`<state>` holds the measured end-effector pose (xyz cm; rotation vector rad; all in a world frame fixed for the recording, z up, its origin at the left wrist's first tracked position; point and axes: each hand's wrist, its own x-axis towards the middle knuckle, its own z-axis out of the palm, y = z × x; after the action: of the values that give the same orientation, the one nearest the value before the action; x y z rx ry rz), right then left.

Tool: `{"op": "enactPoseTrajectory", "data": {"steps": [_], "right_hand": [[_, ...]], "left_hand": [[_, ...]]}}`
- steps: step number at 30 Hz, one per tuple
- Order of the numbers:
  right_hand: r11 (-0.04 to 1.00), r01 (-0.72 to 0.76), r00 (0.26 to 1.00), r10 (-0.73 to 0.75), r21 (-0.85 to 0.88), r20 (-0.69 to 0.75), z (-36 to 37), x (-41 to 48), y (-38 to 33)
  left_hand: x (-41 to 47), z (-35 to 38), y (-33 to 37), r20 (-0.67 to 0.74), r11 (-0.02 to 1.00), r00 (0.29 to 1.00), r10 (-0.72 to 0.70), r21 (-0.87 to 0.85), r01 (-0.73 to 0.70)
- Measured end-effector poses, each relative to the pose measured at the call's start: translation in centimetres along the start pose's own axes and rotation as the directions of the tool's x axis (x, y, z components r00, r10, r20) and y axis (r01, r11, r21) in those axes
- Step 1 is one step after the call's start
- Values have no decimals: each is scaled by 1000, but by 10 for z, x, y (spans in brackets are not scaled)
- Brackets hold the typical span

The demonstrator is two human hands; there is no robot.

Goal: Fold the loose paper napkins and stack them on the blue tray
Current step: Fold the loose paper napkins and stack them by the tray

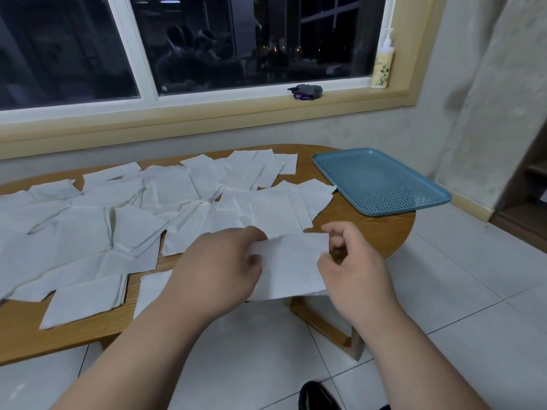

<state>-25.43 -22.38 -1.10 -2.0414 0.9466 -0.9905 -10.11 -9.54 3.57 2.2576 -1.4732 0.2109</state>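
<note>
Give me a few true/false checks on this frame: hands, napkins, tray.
1. The left hand and right hand both hold one napkin. True.
2. The blue tray carries a stack of folded napkins. False: nothing lies on it.
3. Loose napkins cover much of the table. True.
4. The tray sits at the table's left end. False: it sits at the right end.

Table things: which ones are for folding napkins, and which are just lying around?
For the job: held napkin, loose napkins, blue tray, left hand, right hand.
Lying about: pump bottle, dark grey bundle, black shoe.
</note>
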Motion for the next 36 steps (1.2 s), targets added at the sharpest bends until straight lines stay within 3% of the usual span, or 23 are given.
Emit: {"op": "enactPoseTrajectory", "data": {"steps": [3,8,12,16,20,23,28,31,36], "right_hand": [[984,44,999,-38,-172,35,1,-8,10],[939,273,956,-240,-207,171,-1,-22,18],[916,299,926,-212,-267,312,4,-27,23],[870,342,896,-189,-354,401,3,-27,22],[857,359,903,-219,-369,370,4,-27,26],[914,298,931,-215,-276,295,1,-27,25],[981,185,976,-177,-57,130,-6,-33,17],[988,96,990,-107,120,88,-16,-37,-1],[915,-38,991,-17,402,134,-5,-30,-37]], "left_hand": [[2,13,-1,47,1000,999,7,6,-7],[5,30,-10,10,992,999,42,116,-43],[4,39,-17,-13,983,999,35,179,-32],[-9,31,-17,-71,988,991,113,110,-105],[-26,27,-17,92,966,962,256,26,-259],[-29,31,-18,138,954,950,281,66,-292],[-27,26,-13,2,969,969,247,-22,-247],[-32,8,-9,-64,977,992,107,-181,-117],[-45,-23,-17,-126,879,983,-133,-474,58]]}}
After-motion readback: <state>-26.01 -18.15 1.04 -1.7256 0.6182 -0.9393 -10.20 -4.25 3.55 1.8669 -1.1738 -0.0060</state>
